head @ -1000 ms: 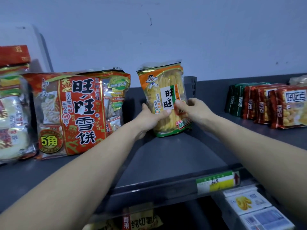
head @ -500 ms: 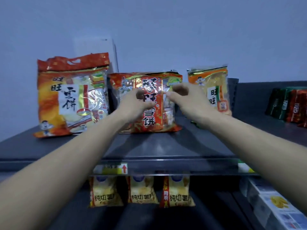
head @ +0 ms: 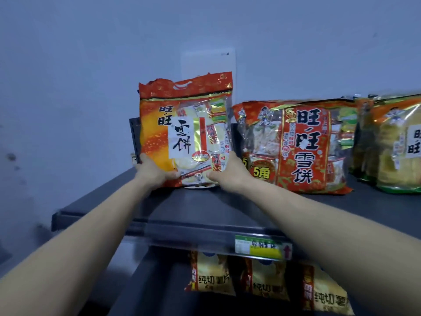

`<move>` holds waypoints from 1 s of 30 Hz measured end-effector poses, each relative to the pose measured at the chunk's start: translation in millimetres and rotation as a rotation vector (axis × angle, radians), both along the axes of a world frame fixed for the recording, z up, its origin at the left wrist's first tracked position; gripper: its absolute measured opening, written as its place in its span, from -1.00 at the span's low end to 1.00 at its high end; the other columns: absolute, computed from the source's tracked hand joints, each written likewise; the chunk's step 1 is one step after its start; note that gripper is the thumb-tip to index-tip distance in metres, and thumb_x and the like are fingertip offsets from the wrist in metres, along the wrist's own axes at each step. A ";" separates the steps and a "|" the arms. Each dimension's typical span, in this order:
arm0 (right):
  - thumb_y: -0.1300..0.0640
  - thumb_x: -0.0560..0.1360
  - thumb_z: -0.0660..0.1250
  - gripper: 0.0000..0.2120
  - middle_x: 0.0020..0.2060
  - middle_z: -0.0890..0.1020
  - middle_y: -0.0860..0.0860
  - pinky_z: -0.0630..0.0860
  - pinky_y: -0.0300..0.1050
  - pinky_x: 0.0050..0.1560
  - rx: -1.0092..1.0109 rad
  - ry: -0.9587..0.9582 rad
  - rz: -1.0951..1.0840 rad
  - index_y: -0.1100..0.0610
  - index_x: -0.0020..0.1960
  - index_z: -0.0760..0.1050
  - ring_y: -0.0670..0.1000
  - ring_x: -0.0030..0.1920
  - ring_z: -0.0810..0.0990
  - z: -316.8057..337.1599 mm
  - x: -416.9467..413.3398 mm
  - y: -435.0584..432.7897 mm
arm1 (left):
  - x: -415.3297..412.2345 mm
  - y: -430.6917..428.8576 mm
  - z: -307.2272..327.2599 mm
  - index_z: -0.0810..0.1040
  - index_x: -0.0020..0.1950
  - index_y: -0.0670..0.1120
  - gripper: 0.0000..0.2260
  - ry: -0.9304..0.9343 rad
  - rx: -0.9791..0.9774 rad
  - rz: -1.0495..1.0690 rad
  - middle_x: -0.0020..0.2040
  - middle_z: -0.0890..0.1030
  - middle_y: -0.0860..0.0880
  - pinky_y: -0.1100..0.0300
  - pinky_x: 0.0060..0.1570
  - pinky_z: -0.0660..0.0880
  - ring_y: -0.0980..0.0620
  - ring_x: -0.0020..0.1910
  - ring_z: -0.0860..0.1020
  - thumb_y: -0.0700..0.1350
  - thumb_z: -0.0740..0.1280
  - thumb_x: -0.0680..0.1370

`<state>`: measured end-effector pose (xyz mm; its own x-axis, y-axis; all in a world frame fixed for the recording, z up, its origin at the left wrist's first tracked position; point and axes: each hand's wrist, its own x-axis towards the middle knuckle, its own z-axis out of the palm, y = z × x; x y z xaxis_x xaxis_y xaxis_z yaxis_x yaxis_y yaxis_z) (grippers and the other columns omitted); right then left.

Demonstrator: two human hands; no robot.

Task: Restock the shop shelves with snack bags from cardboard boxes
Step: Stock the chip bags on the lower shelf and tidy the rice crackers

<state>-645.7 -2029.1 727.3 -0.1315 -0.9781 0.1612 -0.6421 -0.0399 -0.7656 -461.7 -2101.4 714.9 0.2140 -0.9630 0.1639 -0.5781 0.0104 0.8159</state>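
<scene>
**Top shelf [head: 205, 210] of a shop rack, head view.** Three snack bags are carried in a row at the back of the shelf. The large orange bag [head: 185, 133] is stood upright at the 9 o'clock end. The red bag [head: 296, 147] is set just beside it at 3 o'clock. The yellow bag [head: 391, 142] lies further toward 3 o'clock and is cut by the frame edge.

The orange bag is gripped at its two lower corners. At the 7 o'clock corner the fingers [head: 142, 157] of the left hand [head: 155, 172] are curled round the bag's edge, with the thumb laid across its face. The 5 o'clock corner is clasped likewise by the right hand [head: 227, 174].

One second ago the yellow bag is held by both hands, and half a second ago the red bag is being reached for. Both hands are thus moved bag by bag toward 9 o'clock, and the view is swung with them.

This is judged to be a squaring-up pass along a row already placed, with its last bag now in hand. A price label [head: 262, 247] is clipped to the shelf's front rail at 5 o'clock, above the chip bags [head: 211, 277] on the lower shelf.
</scene>
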 end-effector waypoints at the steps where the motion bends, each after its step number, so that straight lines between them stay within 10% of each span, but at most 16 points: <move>1: -0.01 0.45 0.37 -0.11 0.47 0.19 0.18 0.34 0.10 0.38 0.024 -0.017 -0.058 0.20 0.53 -0.10 0.21 0.41 0.29 -1.9 3.1 -10.1 | 2.4 -9.1 -2.5 -0.01 0.52 -0.16 -0.01 0.005 -0.006 -0.007 0.46 0.23 -0.24 -0.12 0.35 0.34 -0.25 0.37 0.35 -0.04 0.57 0.32; 15: 0.10 0.45 0.38 -0.25 0.34 0.36 0.18 0.46 0.02 0.25 0.036 -0.089 -0.166 0.19 0.47 0.02 0.17 0.26 0.44 -6.6 27.6 -31.3 | 33.9 -63.7 -8.0 0.06 0.48 0.02 0.04 0.069 -0.050 -0.097 0.38 0.37 -0.17 -0.21 0.21 0.46 -0.23 0.30 0.42 -0.14 0.63 0.18; 30: 0.16 0.51 0.34 -0.47 0.31 0.46 0.10 0.38 -0.17 0.11 -0.091 0.096 -0.106 0.21 0.39 0.23 0.10 0.26 0.47 7.8 32.4 29.8 | 23.3 -2.0 8.5 0.30 0.33 -0.21 -0.38 -0.074 -0.194 -0.070 0.31 0.37 -0.21 -0.09 0.22 0.46 -0.23 0.21 0.48 -0.12 0.51 0.38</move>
<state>-613.3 -1999.3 735.1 -0.2130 -0.9404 0.2653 -0.7161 -0.0345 -0.6972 -438.3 -2103.4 723.4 0.1282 -0.9240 0.3603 -0.6285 0.2053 0.7502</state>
